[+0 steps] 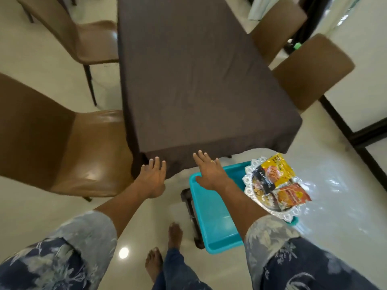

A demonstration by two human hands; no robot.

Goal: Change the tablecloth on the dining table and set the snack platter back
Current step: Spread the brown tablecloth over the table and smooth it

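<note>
A dark brown tablecloth (188, 80) covers the whole dining table and hangs over its near edge. My left hand (151, 174) lies with straight fingers against the hanging cloth near the front left corner. My right hand (209, 170) reaches with spread fingers to the cloth's front edge, a ring on one finger. Neither hand holds anything. The snack platter (270, 208), a silver lacy-rimmed plate with an almonds packet and yellow and red snack packets, sits on the right end of a turquoise tray (211, 216) beside me, off the table.
The turquoise tray rests on a low dark stool (191, 214) in front of the table. Brown chairs stand at the left (62, 151) and far left (79, 38), and two more at the right (310, 72). My bare feet (165, 245) stand on the glossy floor.
</note>
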